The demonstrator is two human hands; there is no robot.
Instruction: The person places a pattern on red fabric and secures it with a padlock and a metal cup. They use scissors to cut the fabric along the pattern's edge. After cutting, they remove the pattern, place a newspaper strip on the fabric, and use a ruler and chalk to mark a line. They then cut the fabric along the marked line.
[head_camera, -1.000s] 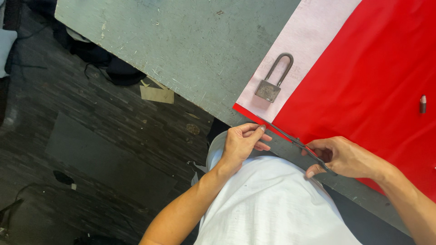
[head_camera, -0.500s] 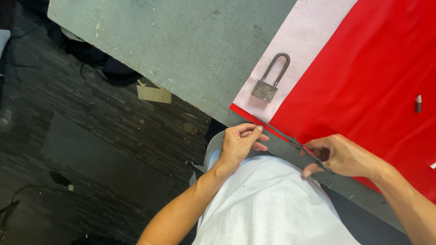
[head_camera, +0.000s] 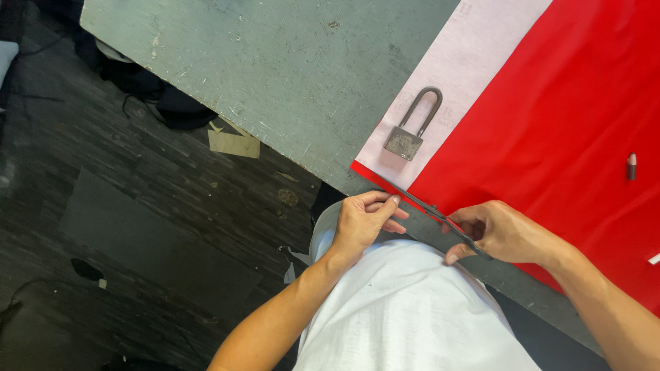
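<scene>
A red cloth [head_camera: 550, 130] lies over a grey table [head_camera: 275, 62], with a pale pink strip [head_camera: 467, 69] along its left side. A metal padlock [head_camera: 407, 137] rests on that strip. At the table's near edge, my left hand [head_camera: 364, 223] pinches the cloth's thin red edge [head_camera: 375, 175] near its corner. My right hand [head_camera: 505, 230] grips a thin dark tool [head_camera: 426, 208], perhaps scissors, which runs along that edge towards my left hand. Much of the tool is hidden under my fingers.
A small dark stub with a pink tip [head_camera: 631, 166] lies on the cloth at the right. A white sliver [head_camera: 653, 259] shows at the right border. Paper scraps [head_camera: 234, 143] and dark bags [head_camera: 158, 96] lie on the dark floor to the left.
Both hands stay at the cloth's near edge, almost in the same place. The view has shifted slightly.
</scene>
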